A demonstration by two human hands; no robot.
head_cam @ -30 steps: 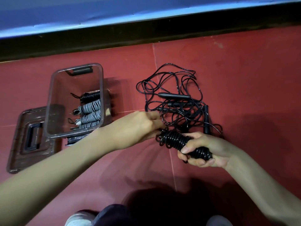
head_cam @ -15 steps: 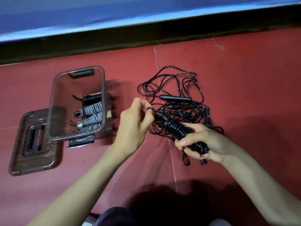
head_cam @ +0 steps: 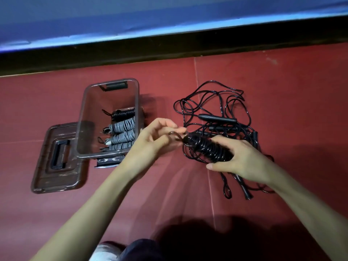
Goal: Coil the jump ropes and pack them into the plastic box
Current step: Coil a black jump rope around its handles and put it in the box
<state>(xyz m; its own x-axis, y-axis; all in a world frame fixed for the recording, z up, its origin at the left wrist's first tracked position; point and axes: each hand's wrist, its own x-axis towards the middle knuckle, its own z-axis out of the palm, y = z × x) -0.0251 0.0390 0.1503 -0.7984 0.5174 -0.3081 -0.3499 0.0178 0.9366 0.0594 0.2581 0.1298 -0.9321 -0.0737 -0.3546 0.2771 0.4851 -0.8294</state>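
At frame centre, a coiled black jump rope (head_cam: 207, 148) is gripped by the right hand (head_cam: 243, 161), its loose end pinched by the left hand (head_cam: 156, 140). At left, coiled ropes (head_cam: 122, 131) are packed in the plastic box (head_cam: 82, 117).

Landmark: the plastic box (head_cam: 82, 117), clear, lid off, standing on the red floor (head_cam: 282, 91).
Inside the box: one black coiled rope (head_cam: 123, 114) at the far end of the row, grey coiled ropes (head_cam: 122, 136) lined up nearer the person.
Lid (head_cam: 56, 159): flat on the floor, touching the box's left side, handle up.
Right of the box: a loose tangle of black ropes (head_cam: 216, 106) with handles among them.
Right hand (head_cam: 243, 161): grips a black coiled bundle (head_cam: 206, 147) just above the tangle.
Left hand (head_cam: 156, 140): between box and bundle, pinching the rope end at the bundle's tip.
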